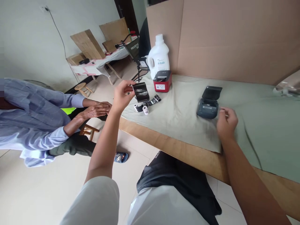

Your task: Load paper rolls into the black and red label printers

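My left hand point(123, 95) is raised over the table's left end, pinching a glossy black roll-like packet point(141, 92) by its left edge. Below it lie small white paper rolls point(145, 110) and a strip of shiny black wrapping point(154, 100). A small dark label printer point(207, 108) sits on the cloth with its lid tipped up. Just right of this printer is my right hand point(227, 122), slightly blurred, its fingers curled together. Whatever those fingers hold, if anything, is too small to make out. I cannot tell whether they touch the printer.
A red and black printer point(162, 82) stands before a white jug point(159, 56). Tall cardboard point(234, 40) backs the cloth-covered table point(182, 122). At left a seated person point(42, 115) rests clasped hands near my left forearm. Clear plastic point(287, 87) lies far right.
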`<state>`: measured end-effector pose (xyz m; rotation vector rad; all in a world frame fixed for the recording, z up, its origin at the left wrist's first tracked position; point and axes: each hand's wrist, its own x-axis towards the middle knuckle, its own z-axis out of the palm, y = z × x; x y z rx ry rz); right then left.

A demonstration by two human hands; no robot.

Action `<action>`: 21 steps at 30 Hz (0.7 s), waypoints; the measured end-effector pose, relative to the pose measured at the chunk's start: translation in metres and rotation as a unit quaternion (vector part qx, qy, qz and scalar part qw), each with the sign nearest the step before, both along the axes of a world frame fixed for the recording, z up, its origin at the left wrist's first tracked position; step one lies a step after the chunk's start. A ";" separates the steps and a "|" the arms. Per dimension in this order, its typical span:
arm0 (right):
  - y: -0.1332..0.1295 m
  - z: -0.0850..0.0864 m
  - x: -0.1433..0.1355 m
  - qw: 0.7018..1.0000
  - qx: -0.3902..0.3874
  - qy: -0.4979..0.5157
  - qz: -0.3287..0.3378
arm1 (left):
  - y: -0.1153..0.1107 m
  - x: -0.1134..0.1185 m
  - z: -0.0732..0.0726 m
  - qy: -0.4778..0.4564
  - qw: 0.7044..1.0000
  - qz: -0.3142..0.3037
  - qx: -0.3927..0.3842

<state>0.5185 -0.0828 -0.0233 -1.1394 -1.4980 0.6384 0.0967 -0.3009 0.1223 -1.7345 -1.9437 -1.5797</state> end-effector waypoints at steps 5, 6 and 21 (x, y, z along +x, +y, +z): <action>-0.044 0.061 -0.007 0.985 0.031 0.018 0.169 | 0.004 0.085 -0.018 0.005 0.984 -0.169 0.059; -0.052 0.074 -0.009 0.977 0.015 -0.001 0.214 | 0.010 0.104 -0.026 0.007 0.979 -0.196 0.051; 0.048 0.089 0.011 0.927 -0.007 -0.292 0.236 | 0.178 0.254 -0.127 0.081 0.973 -0.213 -0.026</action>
